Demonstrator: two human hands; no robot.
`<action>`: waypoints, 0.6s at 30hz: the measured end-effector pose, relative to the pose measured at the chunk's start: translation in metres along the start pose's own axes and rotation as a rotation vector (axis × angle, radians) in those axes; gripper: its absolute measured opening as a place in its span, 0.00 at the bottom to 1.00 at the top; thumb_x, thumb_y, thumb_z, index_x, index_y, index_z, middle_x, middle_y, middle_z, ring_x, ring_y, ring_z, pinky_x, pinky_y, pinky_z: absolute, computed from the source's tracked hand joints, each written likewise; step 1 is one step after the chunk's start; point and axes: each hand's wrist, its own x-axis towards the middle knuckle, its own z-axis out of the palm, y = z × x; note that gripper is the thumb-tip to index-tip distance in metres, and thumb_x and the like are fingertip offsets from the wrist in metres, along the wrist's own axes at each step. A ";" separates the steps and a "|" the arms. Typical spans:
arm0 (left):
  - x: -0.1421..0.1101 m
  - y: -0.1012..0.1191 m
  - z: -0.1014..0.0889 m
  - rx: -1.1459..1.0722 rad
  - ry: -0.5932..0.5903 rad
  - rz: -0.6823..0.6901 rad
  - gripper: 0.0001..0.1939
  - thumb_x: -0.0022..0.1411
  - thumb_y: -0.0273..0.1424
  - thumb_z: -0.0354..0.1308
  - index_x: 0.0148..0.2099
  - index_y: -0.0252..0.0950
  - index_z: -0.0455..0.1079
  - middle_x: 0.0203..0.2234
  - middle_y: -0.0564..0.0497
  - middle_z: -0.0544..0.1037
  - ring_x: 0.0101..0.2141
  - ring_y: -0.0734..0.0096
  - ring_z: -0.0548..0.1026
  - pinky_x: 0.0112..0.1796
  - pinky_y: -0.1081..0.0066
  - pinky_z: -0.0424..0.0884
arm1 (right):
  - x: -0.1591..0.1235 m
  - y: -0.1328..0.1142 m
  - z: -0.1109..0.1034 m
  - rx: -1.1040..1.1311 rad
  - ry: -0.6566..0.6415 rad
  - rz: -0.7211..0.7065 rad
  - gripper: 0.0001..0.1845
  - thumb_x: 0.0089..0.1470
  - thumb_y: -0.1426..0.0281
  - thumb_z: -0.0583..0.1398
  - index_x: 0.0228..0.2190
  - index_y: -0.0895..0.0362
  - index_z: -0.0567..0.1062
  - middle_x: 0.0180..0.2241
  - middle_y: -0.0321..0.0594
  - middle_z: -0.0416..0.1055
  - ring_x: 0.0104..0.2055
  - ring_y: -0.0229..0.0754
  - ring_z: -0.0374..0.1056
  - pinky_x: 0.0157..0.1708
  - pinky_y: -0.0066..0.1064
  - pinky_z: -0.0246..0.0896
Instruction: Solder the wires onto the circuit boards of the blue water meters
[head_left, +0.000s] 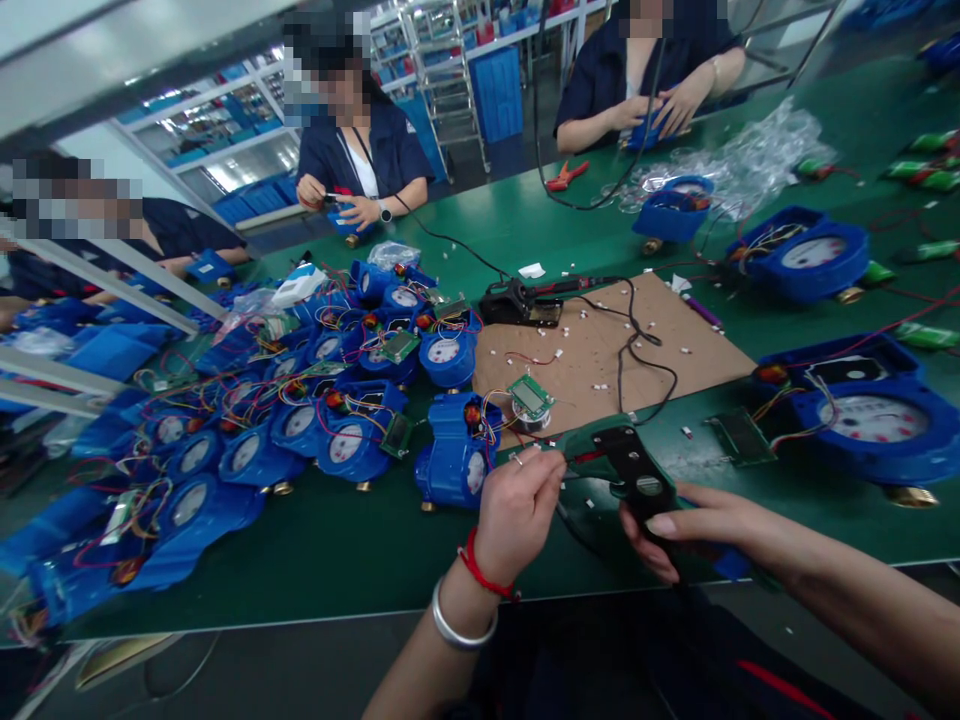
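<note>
My right hand (694, 525) is wrapped round a green-and-black wire stripper (630, 460), its head turned left over the table. My left hand (521, 505), wearing a red cord and a silver bangle at the wrist, is closed in a pinch right at the stripper's jaws. A thin red wire (589, 457) runs from those fingertips into the jaws; the pinched end is hidden by the fingers. Just left of my left hand lies a blue water meter (450, 455) with coloured wires. Above the stripper, a small green circuit board with a display (529, 396) rests on a solder spool (531, 418).
Several blue meters (349, 445) crowd the left side; more, like a large meter (870, 415), stand right. A soldering iron (559, 287) with its cable lies by brown cardboard (540, 350) strewn with white bits. Co-workers sit opposite, near red pliers (568, 176) and plastic bags (742, 165).
</note>
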 end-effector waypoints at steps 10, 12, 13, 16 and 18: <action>-0.002 -0.001 0.006 -0.039 0.025 -0.021 0.11 0.67 0.29 0.47 0.39 0.34 0.70 0.30 0.47 0.74 0.33 0.68 0.72 0.36 0.70 0.67 | 0.008 0.026 0.002 0.107 0.083 -0.054 0.18 0.54 0.58 0.60 0.26 0.58 0.62 0.18 0.30 0.54 0.18 0.31 0.52 0.19 0.25 0.47; -0.003 -0.004 0.010 -0.054 0.013 -0.046 0.11 0.67 0.30 0.47 0.38 0.34 0.70 0.30 0.48 0.75 0.34 0.69 0.72 0.36 0.70 0.67 | 0.006 0.026 -0.003 0.032 0.121 -0.035 0.19 0.53 0.56 0.59 0.26 0.58 0.62 0.17 0.29 0.53 0.16 0.31 0.51 0.18 0.26 0.47; -0.004 -0.005 0.012 -0.075 0.014 -0.069 0.11 0.67 0.30 0.47 0.39 0.34 0.70 0.31 0.48 0.75 0.34 0.69 0.73 0.37 0.70 0.67 | 0.004 0.024 -0.007 -0.072 0.155 -0.035 0.19 0.52 0.55 0.60 0.29 0.58 0.65 0.19 0.31 0.57 0.19 0.33 0.55 0.21 0.27 0.51; -0.005 -0.011 0.016 -0.189 0.056 -0.200 0.11 0.67 0.32 0.48 0.41 0.35 0.70 0.34 0.49 0.76 0.35 0.70 0.73 0.37 0.72 0.67 | -0.005 0.016 -0.023 -0.533 0.356 -0.048 0.21 0.53 0.54 0.59 0.40 0.57 0.70 0.35 0.43 0.70 0.39 0.46 0.67 0.40 0.36 0.60; -0.005 -0.015 0.017 -0.303 0.100 -0.309 0.12 0.66 0.35 0.49 0.41 0.35 0.71 0.34 0.49 0.76 0.33 0.71 0.72 0.34 0.73 0.67 | -0.009 0.014 -0.035 -0.847 0.524 -0.064 0.22 0.55 0.55 0.57 0.45 0.57 0.69 0.44 0.47 0.69 0.47 0.52 0.65 0.47 0.42 0.58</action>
